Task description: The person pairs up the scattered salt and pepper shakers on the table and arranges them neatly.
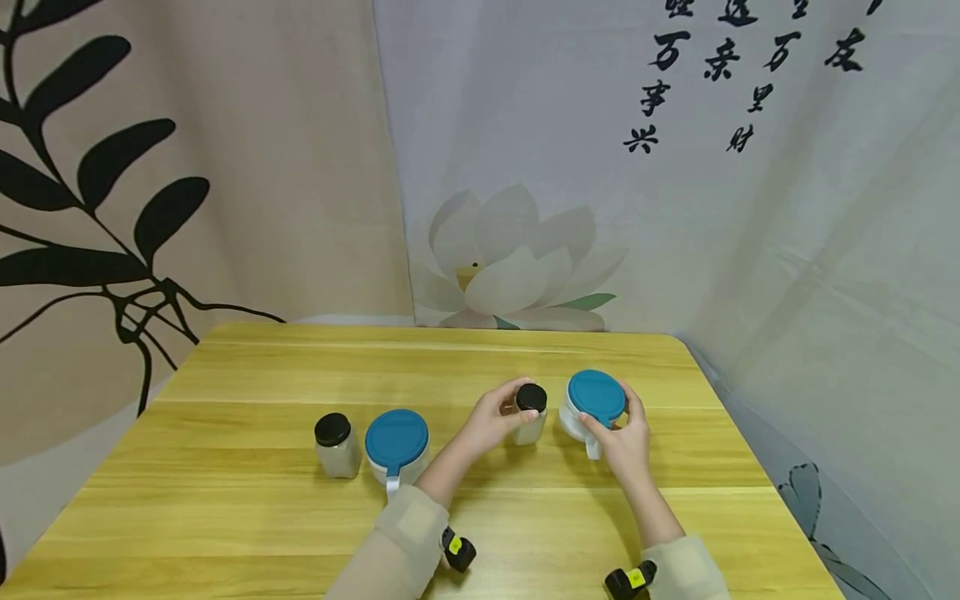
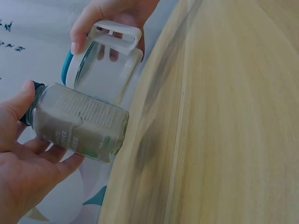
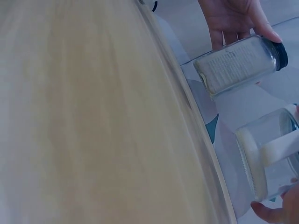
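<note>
My left hand [image 1: 489, 423] grips a small glass pepper jar [image 1: 531, 430] with a black screw lid, thumb and fingers round its upper part. Pale powder and printed lettering show through its side in the left wrist view, where the jar [image 2: 79, 122] is tilted. To its right, my right hand [image 1: 628, 440] holds a clear seasoning pot [image 1: 596, 395] with a blue lid and a white handle, fingers round the lid's edge. A little pale matter lies at the bottom of this pot [image 3: 252, 163] in the right wrist view. Shadows of both fall on the wooden table [image 1: 525, 542].
Left of my left forearm stand a second black-lidded jar [image 1: 338, 450] and a second blue-lidded pot [image 1: 397, 442], side by side, the pot's handle facing me. A printed curtain [image 1: 517, 167] hangs behind the table's far edge.
</note>
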### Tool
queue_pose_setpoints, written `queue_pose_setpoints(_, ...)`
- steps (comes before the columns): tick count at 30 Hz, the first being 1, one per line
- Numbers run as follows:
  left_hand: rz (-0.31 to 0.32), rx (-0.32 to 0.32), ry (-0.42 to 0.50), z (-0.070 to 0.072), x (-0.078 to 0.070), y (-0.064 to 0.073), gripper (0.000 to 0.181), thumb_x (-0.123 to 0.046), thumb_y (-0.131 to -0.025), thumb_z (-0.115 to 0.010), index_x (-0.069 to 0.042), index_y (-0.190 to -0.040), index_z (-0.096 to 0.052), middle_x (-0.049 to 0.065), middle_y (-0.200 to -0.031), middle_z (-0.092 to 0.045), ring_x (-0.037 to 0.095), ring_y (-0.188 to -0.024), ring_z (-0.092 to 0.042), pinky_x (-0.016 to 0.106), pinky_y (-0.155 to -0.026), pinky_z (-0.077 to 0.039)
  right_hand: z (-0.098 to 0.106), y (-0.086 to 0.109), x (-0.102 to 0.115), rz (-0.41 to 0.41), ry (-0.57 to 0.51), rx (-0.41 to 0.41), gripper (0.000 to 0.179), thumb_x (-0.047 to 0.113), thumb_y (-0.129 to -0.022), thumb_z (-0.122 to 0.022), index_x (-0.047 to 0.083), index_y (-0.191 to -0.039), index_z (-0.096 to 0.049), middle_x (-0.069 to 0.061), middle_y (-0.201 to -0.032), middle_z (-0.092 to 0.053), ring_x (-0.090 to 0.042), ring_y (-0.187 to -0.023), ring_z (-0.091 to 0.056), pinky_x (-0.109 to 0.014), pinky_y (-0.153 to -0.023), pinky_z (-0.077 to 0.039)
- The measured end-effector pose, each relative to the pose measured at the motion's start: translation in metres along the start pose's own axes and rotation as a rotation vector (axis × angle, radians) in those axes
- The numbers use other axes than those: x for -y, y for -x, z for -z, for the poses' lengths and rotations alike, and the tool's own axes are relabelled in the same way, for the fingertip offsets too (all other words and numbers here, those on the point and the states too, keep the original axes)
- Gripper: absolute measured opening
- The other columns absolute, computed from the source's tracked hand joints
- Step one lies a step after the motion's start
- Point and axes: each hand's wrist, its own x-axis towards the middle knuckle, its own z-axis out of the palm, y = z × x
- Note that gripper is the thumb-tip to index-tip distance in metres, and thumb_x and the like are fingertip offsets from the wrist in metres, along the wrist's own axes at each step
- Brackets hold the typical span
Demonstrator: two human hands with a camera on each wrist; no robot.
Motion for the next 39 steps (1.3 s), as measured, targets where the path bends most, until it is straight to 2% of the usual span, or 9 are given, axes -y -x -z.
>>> queue_pose_setpoints(5,-0.008,0.021,-0.001,0.003,-0.02,0.009,0.042,0.001,-0.089,-0.065,0.002,-0.13,-0.054,0.02,-0.116,-0.06,0.031,-0.105,-0.056,0.046,-0.089,-0.046,0.002,0.004,0.001,0.001,0.009,-0.019,0.083,0.011,-0.074,-0.083,0.002,-0.143,-0.037,-0.02,-0.134,-0.044,-0.031,-0.121,-0.04,-0.05,-0.089,-0.043)
queue_pose_setpoints(11,-0.022,0.055,-0.011,0.004,-0.025,0.014,0.042,-0.001,-0.089,-0.066,0.002,-0.13,-0.055,0.017,-0.117,-0.061,0.026,-0.103,-0.057,0.045,-0.089,-0.046,0.004,0.009,0.003,-0.005,0.018,-0.036,0.083,0.01,-0.074,-0.082,0.003,-0.143,-0.037,-0.02,-0.134,-0.045,-0.03,-0.121,-0.041,-0.049,-0.088,-0.044)
queue_pose_setpoints(17,0.0,0.096,-0.007,0.003,-0.022,0.016,0.043,-0.003,-0.09,-0.066,0.0,-0.131,-0.054,0.015,-0.12,-0.061,0.02,-0.098,-0.057,0.033,-0.084,-0.048,0.004,0.016,0.003,-0.003,0.055,-0.047,0.083,0.011,-0.075,-0.083,0.002,-0.143,-0.037,-0.019,-0.134,-0.046,-0.03,-0.12,-0.042,-0.044,-0.085,-0.045)
queue_pose_setpoints(20,0.002,0.111,0.005,0.003,-0.022,0.016,0.044,-0.003,-0.089,-0.066,0.001,-0.131,-0.054,0.015,-0.122,-0.06,0.018,-0.098,-0.057,0.034,-0.084,-0.048,0.004,0.019,0.003,-0.002,0.053,-0.056,0.082,0.012,-0.075,-0.083,0.003,-0.143,-0.038,-0.019,-0.133,-0.046,-0.029,-0.12,-0.043,-0.038,-0.084,-0.045)
queue_pose_setpoints(22,0.001,0.114,0.01,0.002,-0.014,0.014,0.043,-0.004,-0.09,-0.067,-0.002,-0.131,-0.054,0.012,-0.122,-0.06,0.018,-0.099,-0.056,0.035,-0.086,-0.047,0.004,0.021,0.005,-0.007,0.049,-0.063,0.082,0.013,-0.075,-0.083,0.004,-0.143,-0.038,-0.019,-0.133,-0.047,-0.029,-0.12,-0.043,-0.029,-0.083,-0.045)
queue_pose_setpoints(26,0.007,0.114,0.006,0.001,0.002,0.01,0.043,-0.007,-0.09,-0.067,-0.008,-0.131,-0.056,0.007,-0.124,-0.059,0.017,-0.101,-0.055,0.037,-0.089,-0.046,0.005,0.024,0.008,-0.014,0.051,-0.076,0.081,0.014,-0.076,-0.083,0.004,-0.143,-0.039,-0.018,-0.132,-0.047,-0.027,-0.12,-0.043,-0.026,-0.081,-0.044)
queue_pose_setpoints(28,0.008,0.113,0.006,0.001,0.005,0.009,0.043,-0.005,-0.09,-0.066,-0.008,-0.132,-0.055,0.007,-0.125,-0.059,0.017,-0.103,-0.055,0.038,-0.09,-0.045,0.006,0.025,0.009,-0.018,0.052,-0.081,0.081,0.014,-0.076,-0.082,0.003,-0.143,-0.039,-0.019,-0.133,-0.047,-0.027,-0.12,-0.043,-0.032,-0.083,-0.044)
queue_pose_setpoints(35,-0.015,0.136,0.008,0.004,-0.023,0.021,0.042,-0.001,-0.089,-0.066,0.001,-0.13,-0.055,0.016,-0.127,-0.056,0.025,-0.105,-0.053,0.053,-0.095,-0.04,0.006,0.032,0.012,-0.025,0.056,-0.087,0.082,0.014,-0.076,-0.082,0.002,-0.143,-0.037,-0.019,-0.135,-0.045,-0.029,-0.122,-0.041,-0.041,-0.085,-0.044)
queue_pose_setpoints(39,-0.019,0.146,0.002,0.005,-0.027,0.024,0.042,-0.002,-0.09,-0.065,0.001,-0.13,-0.054,0.016,-0.128,-0.056,0.025,-0.106,-0.053,0.054,-0.097,-0.039,0.006,0.036,0.012,-0.013,0.033,-0.086,0.083,0.012,-0.076,-0.082,0.0,-0.143,-0.036,-0.021,-0.136,-0.044,-0.031,-0.122,-0.04,-0.051,-0.088,-0.043)
